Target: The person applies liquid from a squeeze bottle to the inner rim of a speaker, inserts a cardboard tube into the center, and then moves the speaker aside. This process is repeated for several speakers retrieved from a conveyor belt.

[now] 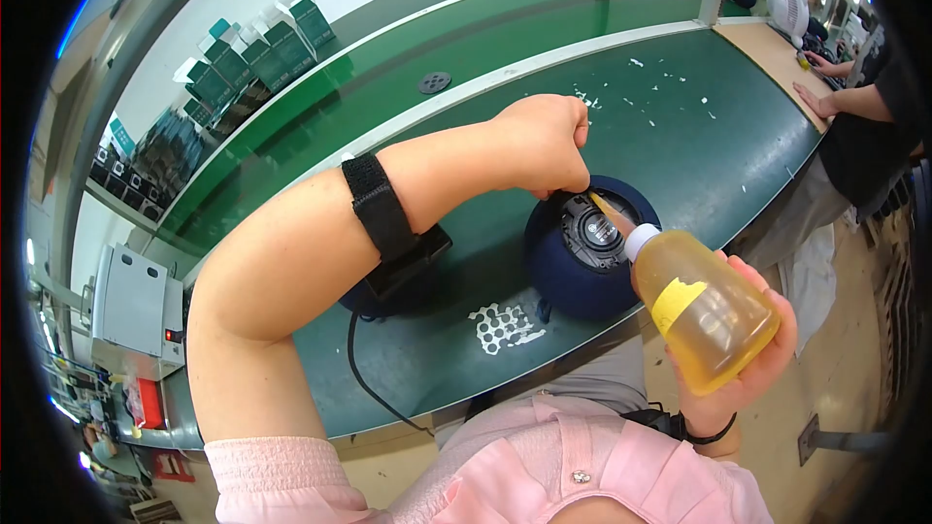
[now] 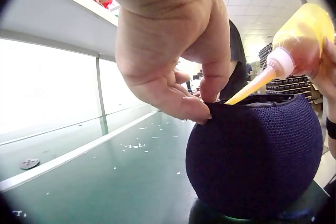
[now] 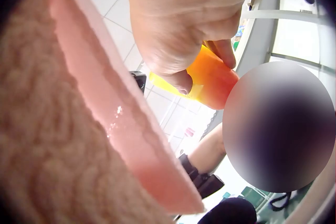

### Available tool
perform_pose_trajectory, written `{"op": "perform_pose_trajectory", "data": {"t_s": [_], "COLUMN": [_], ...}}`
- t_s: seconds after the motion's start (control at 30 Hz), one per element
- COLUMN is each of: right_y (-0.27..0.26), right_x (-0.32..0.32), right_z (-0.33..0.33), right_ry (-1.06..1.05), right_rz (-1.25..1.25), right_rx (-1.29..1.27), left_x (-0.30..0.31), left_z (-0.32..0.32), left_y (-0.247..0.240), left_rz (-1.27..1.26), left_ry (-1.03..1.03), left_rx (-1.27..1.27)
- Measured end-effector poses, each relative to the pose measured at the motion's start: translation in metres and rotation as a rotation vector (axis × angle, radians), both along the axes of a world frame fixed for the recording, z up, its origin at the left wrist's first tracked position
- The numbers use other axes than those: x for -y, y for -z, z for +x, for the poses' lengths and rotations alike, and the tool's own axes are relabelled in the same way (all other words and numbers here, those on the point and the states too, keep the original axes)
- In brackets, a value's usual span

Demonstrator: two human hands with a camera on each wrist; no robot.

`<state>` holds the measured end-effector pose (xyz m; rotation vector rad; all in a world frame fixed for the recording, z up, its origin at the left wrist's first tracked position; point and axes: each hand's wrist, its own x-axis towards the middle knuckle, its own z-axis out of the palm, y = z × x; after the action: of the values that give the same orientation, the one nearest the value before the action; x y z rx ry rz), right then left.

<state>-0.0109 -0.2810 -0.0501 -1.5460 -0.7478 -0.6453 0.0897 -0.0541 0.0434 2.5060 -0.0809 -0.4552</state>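
Observation:
A round speaker (image 1: pixel 582 293) covered in navy mesh fabric (image 2: pixel 278 145) sits on the green bench, its black recessed face with a round label (image 1: pixel 591 231) turned up. At the far edge of that face my left hand (image 1: pixel 546 143) pinches the fabric's rim between thumb and fingers, as the left wrist view shows. My right hand (image 1: pixel 720 406) grips a squeeze bottle (image 1: pixel 707 315) of yellowish liquid, tilted down to the left. Its long yellow nozzle (image 2: pixel 253 87) reaches the rim of the opening, right beside my left fingertips. The right wrist view shows fingers round the bottle (image 3: pixel 210 79).
A second dark speaker (image 1: pixel 388 293) stands left of the first, partly behind my left forearm. A white sheet with round holes (image 1: pixel 503 328) lies near the front edge. Green boxes (image 1: pixel 262 53) line the back left. Another person (image 1: pixel 859 102) works at the right.

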Motion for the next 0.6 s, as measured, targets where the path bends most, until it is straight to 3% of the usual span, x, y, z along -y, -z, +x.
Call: {"op": "perform_pose_trajectory", "data": {"t_s": [0.17, 0.27, 0.37, 0.6], "right_y": [-0.004, -0.005, -0.018, -0.014], "right_x": [0.003, 0.004, -0.004, -0.005], "right_z": [-0.008, -0.005, 0.002, 0.002], "right_ry": [-0.129, -0.175, -0.162, -0.166], "right_rz": [-0.175, -0.347, -0.379, -0.359], "right_rx": [-0.012, 0.175, 0.379, 0.37], "left_x": [0.005, -0.001, 0.001, -0.002], "left_z": [-0.004, -0.002, -0.006, -0.003], "left_y": [-0.005, 0.006, 0.0, 0.006], "left_rz": [0.111, -0.007, -0.035, -0.071], "left_ry": [-0.115, -0.149, -0.171, -0.16], "left_rx": [-0.074, -0.076, -0.103, -0.098]}}
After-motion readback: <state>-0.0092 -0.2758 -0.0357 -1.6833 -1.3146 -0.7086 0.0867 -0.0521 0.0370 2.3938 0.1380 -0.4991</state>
